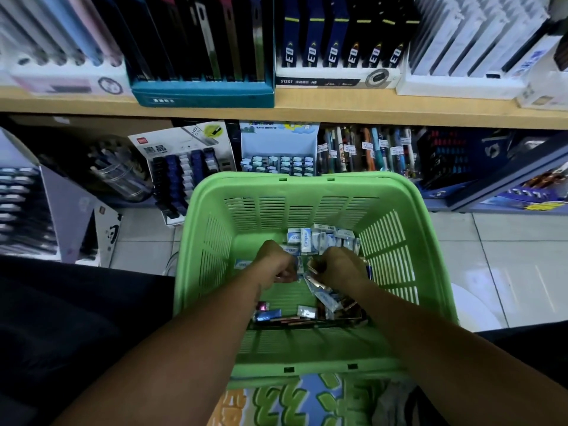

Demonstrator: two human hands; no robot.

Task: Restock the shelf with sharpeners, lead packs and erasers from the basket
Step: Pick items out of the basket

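A green slotted basket [212, 192] stands on the floor in front of me. Inside lie several white-and-blue eraser packs [319, 239] at the far side, and lead packs and other small items [270, 315] at the near side. Both my hands are down in the basket. My left hand [275, 262] has its fingers curled around small white packs. My right hand [338, 265] grips a small brownish item with its fingers curled. Behind the basket, on the low shelf, an eraser display box [278, 164] and a lead-pack display [184, 173] stand tilted.
A wooden shelf board [338, 109] above carries boxed pencil sets. Pens [365, 149] hang right of the eraser box. More display boxes stand at the left [27, 207] and right [491, 167]. A white tiled floor [507, 256] lies right of the basket.
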